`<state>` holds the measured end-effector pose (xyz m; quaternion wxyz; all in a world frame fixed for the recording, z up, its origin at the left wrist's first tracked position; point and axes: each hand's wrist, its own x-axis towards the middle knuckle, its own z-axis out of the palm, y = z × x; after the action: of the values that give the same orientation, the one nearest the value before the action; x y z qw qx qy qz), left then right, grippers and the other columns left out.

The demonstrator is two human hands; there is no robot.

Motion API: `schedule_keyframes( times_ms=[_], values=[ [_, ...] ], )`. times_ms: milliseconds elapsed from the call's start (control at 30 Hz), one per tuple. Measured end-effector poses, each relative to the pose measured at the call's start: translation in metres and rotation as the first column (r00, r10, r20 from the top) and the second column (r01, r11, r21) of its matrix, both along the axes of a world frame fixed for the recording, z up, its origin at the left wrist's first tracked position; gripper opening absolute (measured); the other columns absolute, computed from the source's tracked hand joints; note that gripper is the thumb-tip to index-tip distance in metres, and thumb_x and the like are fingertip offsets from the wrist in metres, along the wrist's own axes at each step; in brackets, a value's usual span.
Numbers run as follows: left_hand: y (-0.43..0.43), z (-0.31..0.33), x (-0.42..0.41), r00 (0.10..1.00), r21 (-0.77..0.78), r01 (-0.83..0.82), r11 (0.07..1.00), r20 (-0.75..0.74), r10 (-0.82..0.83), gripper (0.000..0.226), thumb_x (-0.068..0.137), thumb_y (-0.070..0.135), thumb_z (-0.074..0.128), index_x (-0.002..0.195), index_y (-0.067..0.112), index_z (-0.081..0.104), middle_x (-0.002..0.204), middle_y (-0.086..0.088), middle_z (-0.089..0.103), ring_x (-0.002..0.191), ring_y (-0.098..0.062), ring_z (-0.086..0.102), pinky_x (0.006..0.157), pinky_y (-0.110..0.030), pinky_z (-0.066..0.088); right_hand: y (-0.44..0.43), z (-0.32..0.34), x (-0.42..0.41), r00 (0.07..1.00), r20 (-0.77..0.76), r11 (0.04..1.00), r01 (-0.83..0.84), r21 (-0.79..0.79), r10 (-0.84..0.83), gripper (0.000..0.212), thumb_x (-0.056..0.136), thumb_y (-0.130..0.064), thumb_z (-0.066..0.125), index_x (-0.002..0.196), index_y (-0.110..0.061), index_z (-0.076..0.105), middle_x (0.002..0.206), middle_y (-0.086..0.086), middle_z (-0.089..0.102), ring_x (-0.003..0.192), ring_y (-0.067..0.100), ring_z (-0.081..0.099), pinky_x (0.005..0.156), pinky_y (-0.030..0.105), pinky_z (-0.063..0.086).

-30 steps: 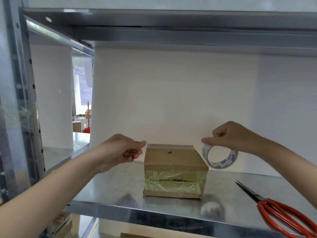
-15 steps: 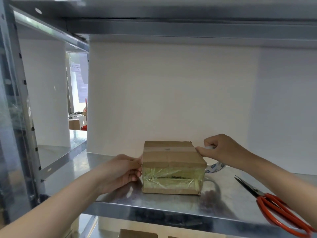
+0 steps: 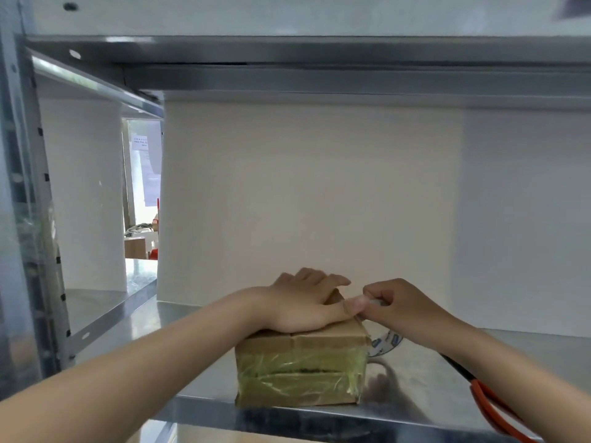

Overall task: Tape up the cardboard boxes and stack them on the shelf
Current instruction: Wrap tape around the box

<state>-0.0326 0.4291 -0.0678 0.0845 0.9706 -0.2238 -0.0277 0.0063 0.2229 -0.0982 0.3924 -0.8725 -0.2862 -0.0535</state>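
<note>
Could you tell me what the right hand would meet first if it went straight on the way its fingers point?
Most likely the thumb of the left hand, flat on the cardboard box, directly ahead of the right hand gripping the tape roll; they look nearly touching, though depth is unclear.

Both forearms are bare to the picture's edge, and the left hand and right hand are bare-skinned too.

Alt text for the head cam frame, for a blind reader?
A person's left hand presses flat on top of a cardboard box on a metal shelf, while the right hand grips a tape roll at the box's top right edge. The box's front is covered in clear tape; red-handled scissors lie to the right.
</note>
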Motion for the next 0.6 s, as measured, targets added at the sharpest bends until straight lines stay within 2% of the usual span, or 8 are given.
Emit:
schedule_keyframes(
  times_ms=[67, 133, 233, 333, 400, 467, 533, 600],
  values=[
    [0.003, -0.002, 0.002, 0.999, 0.026, -0.006, 1.000, -0.031, 0.007, 0.084, 0.084, 0.084, 0.006, 0.155, 0.042, 0.013, 0.163, 0.007, 0.018, 0.152, -0.014, 0.008, 0.121, -0.049, 0.009, 0.001, 0.002, -0.003, 1.000, 0.003, 1.000, 0.016, -0.015, -0.016, 0.051, 0.089, -0.045, 0.067, 0.058, -0.018, 0.036, 0.055, -0.006, 0.029, 0.051, 0.006, 0.027, 0.050, 0.021, 0.019],
    [0.005, 0.002, -0.005, 0.999, -0.039, -0.008, 0.999, -0.032, 0.007, 0.089, 0.080, 0.090, 0.008, 0.155, 0.043, 0.014, 0.163, 0.010, 0.016, 0.152, -0.014, 0.006, 0.121, -0.049, 0.008, 0.001, 0.006, -0.005, 1.000, -0.011, 0.999, 0.027, -0.038, -0.027, 0.051, 0.089, -0.048, 0.065, 0.061, -0.016, 0.037, 0.057, -0.004, 0.028, 0.051, 0.008, 0.026, 0.050, 0.022, 0.018],
    [0.008, 0.009, -0.025, 1.000, -0.208, 0.008, 0.978, 0.011, -0.006, 0.085, 0.080, 0.089, 0.029, 0.152, 0.044, 0.021, 0.159, 0.015, 0.019, 0.149, -0.010, 0.008, 0.121, -0.043, 0.010, 0.002, 0.012, -0.008, 0.999, -0.013, 0.997, 0.043, -0.071, -0.044, 0.053, 0.089, -0.047, 0.065, 0.059, -0.018, 0.031, 0.055, -0.007, 0.024, 0.048, 0.008, 0.022, 0.051, 0.025, 0.016],
    [0.004, 0.014, -0.047, 1.000, 0.021, 0.001, 1.000, -0.022, 0.000, 0.098, 0.080, 0.080, 0.053, 0.156, 0.039, 0.009, 0.162, 0.013, 0.015, 0.150, -0.015, 0.009, 0.118, -0.042, 0.016, 0.006, 0.011, -0.007, 0.999, -0.007, 0.996, 0.053, -0.074, -0.054, 0.054, 0.088, -0.043, 0.069, 0.056, -0.019, 0.032, 0.052, -0.009, 0.025, 0.046, 0.007, 0.023, 0.051, 0.025, 0.019],
    [0.001, 0.011, -0.048, 0.999, 0.100, -0.049, 0.994, -0.017, 0.051, 0.105, 0.074, 0.079, 0.063, 0.155, 0.040, 0.009, 0.156, 0.007, 0.029, 0.144, -0.022, 0.026, 0.114, -0.041, 0.029, 0.009, 0.016, -0.010, 0.999, -0.031, 0.997, 0.041, -0.068, -0.043, 0.053, 0.089, -0.046, 0.068, 0.058, -0.017, 0.037, 0.051, -0.008, 0.030, 0.046, 0.007, 0.027, 0.050, 0.023, 0.022],
    [0.006, 0.014, -0.046, 0.997, -0.015, -0.052, 0.999, 0.060, 0.053, 0.098, 0.070, 0.075, 0.071, 0.149, 0.041, 0.023, 0.139, 0.007, 0.045, 0.128, -0.019, 0.045, 0.106, -0.038, 0.042, 0.008, 0.029, -0.015, 0.993, -0.114, 1.000, 0.001, -0.023, -0.004, 0.046, 0.092, -0.048, 0.064, 0.063, -0.016, 0.048, 0.055, -0.009, 0.041, 0.049, 0.006, 0.037, 0.054, 0.018, 0.030],
    [0.018, 0.019, -0.045, 0.989, -0.222, -0.025, 0.975, 0.137, 0.056, 0.088, 0.067, 0.070, 0.076, 0.140, 0.050, 0.031, 0.130, 0.013, 0.044, 0.120, -0.011, 0.046, 0.104, -0.036, 0.045, 0.000, 0.052, -0.016, 0.989, -0.129, 0.989, -0.059, 0.138, 0.077, 0.031, 0.095, -0.037, 0.061, 0.073, -0.016, 0.059, 0.067, -0.005, 0.050, 0.063, 0.008, 0.047, 0.070, 0.022, 0.034],
    [0.028, 0.017, -0.047, 0.985, -0.522, 0.058, 0.851, 0.171, 0.038, 0.082, 0.063, 0.066, 0.080, 0.132, 0.060, 0.036, 0.129, 0.016, 0.043, 0.119, -0.006, 0.050, 0.103, -0.033, 0.048, -0.009, 0.077, -0.018, 0.985, -0.067, 0.914, -0.119, 0.387, 0.157, 0.025, 0.094, -0.034, 0.062, 0.075, -0.018, 0.063, 0.074, 0.000, 0.051, 0.074, 0.014, 0.050, 0.076, 0.027, 0.035]
  ],
)
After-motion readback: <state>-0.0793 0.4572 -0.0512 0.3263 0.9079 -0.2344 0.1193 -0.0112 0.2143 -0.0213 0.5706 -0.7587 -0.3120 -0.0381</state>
